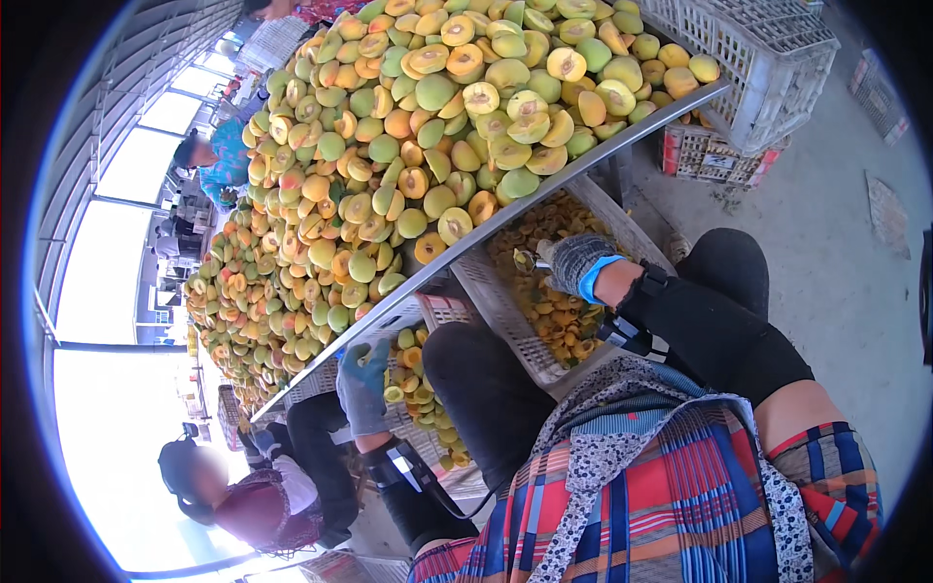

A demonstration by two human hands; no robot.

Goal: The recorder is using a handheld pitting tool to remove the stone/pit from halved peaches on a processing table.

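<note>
My right hand (579, 261), in a grey knit glove with a blue cuff, is closed on a metal hand tool (538, 261) over a crate (503, 313) of apricot scraps (561, 321). A yellowish piece shows at the tool's tip. My left hand (364, 375), in a grey and teal glove, is raised at the table's edge beside a crate of cut apricots (430, 408). Its fingers look apart with nothing visible between them. A large heap of halved and whole apricots (408, 146), green to orange, covers the metal-edged table (481, 237) before me.
Stacked plastic crates (773, 73) stand right of the table, above a red and white crate (718, 157). A seated co-worker (277, 503) is at lower left; another person (222, 160) stands across the heap. A flat scrap (888, 211) lies on the concrete floor (816, 262).
</note>
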